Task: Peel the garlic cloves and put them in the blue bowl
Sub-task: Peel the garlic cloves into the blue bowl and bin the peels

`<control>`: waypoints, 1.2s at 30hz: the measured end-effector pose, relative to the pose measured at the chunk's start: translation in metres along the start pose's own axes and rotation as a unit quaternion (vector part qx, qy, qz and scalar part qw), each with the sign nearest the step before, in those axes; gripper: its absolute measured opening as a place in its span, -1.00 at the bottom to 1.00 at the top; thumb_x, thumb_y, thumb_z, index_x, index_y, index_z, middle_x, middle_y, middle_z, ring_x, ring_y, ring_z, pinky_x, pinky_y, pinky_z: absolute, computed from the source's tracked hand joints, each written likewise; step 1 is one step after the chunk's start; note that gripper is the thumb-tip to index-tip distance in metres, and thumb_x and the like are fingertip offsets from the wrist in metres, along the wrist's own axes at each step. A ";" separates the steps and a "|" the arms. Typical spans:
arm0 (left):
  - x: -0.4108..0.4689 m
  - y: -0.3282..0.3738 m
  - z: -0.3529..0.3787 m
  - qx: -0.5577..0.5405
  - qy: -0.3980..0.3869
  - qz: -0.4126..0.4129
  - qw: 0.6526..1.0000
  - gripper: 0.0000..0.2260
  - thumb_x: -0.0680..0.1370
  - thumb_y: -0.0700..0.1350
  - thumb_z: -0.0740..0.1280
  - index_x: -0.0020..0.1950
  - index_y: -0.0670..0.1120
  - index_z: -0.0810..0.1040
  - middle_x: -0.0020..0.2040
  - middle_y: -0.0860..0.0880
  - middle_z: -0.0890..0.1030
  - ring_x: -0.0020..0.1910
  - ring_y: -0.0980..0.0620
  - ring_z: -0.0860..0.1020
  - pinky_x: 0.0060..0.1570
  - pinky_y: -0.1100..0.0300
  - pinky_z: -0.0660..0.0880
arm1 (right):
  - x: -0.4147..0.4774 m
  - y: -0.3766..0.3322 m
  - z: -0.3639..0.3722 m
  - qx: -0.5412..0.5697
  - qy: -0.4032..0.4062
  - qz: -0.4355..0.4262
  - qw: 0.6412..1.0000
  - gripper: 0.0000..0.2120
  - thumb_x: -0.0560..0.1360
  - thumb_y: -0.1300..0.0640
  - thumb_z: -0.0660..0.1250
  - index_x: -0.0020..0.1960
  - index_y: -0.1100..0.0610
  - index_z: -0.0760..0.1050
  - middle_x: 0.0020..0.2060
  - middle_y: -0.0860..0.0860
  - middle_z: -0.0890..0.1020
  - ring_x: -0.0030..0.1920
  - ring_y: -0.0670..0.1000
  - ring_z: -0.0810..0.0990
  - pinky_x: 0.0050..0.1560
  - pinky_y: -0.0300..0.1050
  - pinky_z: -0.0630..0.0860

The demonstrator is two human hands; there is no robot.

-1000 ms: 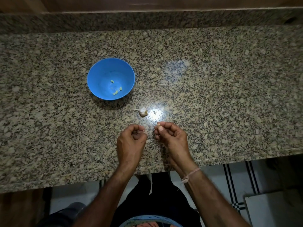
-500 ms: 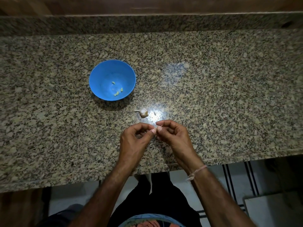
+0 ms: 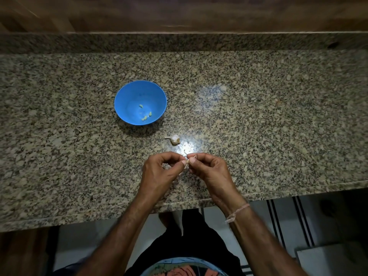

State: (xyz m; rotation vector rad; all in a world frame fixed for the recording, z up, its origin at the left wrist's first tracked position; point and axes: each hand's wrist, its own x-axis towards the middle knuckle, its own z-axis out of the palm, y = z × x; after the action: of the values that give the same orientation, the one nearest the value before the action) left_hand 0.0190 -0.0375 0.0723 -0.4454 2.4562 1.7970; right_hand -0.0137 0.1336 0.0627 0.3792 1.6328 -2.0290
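Both hands meet just above the near part of the speckled granite surface (image 3: 258, 120), fingertips pressed together around one small garlic clove (image 3: 187, 161). The left hand (image 3: 159, 173) has its grip pinched tight — thumb and forefinger closed on the clove's left side — and the right hand (image 3: 211, 172) pinches the same clove from the other side, thumb nail facing up. A thin curl of papery skin (image 3: 185, 151) sticks up from between the fingertips, and a little triangular flap shows by the right forefinger. The clove itself is mostly hidden by the fingers, so how much skin is off I cannot tell. Just beyond the hands, towards the wall, what is left of the garlic bulb (image 3: 174, 139) lies on its side, its stem pointing left, next to a bright glare spot on the stone. Further out and to the left of the bulb stands the blue bowl (image 3: 127, 96), upright — a few pale yellow peeled cloves (image 3: 146, 116) sit in its bottom, loosely scattered. A thin thread bracelet (image 3: 238, 212) circles the right wrist, which hangs past the near edge of the surface.
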 end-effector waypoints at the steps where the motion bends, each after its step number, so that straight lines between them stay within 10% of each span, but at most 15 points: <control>1: -0.001 0.000 -0.001 0.009 0.001 0.008 1.000 -0.97 0.53 -0.08 0.54 -0.09 0.06 0.75 -0.16 0.15 0.73 -0.10 0.13 0.69 0.02 -0.03 0.65 | -0.002 -0.001 0.001 -0.006 0.002 -0.004 1.000 -0.91 0.53 0.27 0.50 0.03 0.18 0.73 0.01 0.13 0.76 0.06 0.04 0.72 0.18 -0.03 0.62; 16: -0.006 0.003 0.023 0.204 0.055 0.080 0.974 -0.93 0.60 -0.09 0.41 -0.06 0.04 0.55 -0.12 0.17 0.55 -0.06 0.11 0.47 -0.15 0.26 0.33 | -0.006 -0.004 0.003 -0.072 0.033 -0.057 0.995 -0.90 0.55 0.30 0.46 0.01 0.16 0.72 -0.05 0.07 0.76 0.09 0.06 0.73 0.19 -0.01 0.65; 24: 0.004 0.008 0.035 0.094 0.048 -0.012 0.994 -0.92 0.62 -0.14 0.40 -0.07 0.00 0.61 -0.15 0.11 0.63 -0.14 0.21 0.57 -0.25 0.42 0.39 | 0.014 -0.012 -0.020 0.105 -0.058 0.106 0.987 -0.87 0.58 0.35 0.38 0.07 0.24 0.68 -0.03 0.16 0.73 -0.07 0.02 0.71 0.02 -0.14 0.70; 36: 0.009 0.003 0.047 0.138 0.046 0.001 0.989 -0.96 0.63 -0.09 0.37 -0.01 0.00 0.58 -0.08 0.06 0.61 -0.06 0.03 0.58 -0.17 0.13 0.46 | 0.034 -0.028 -0.032 0.137 -0.100 0.220 0.961 -0.67 0.42 0.36 0.47 0.17 0.32 0.60 -0.01 0.19 0.75 -0.08 0.05 0.75 0.01 -0.09 0.72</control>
State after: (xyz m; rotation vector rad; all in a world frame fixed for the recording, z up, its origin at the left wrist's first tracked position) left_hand 0.0040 0.0058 0.0583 -0.5133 2.7118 1.4342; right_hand -0.0598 0.1618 0.0605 0.5588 1.0363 -1.8738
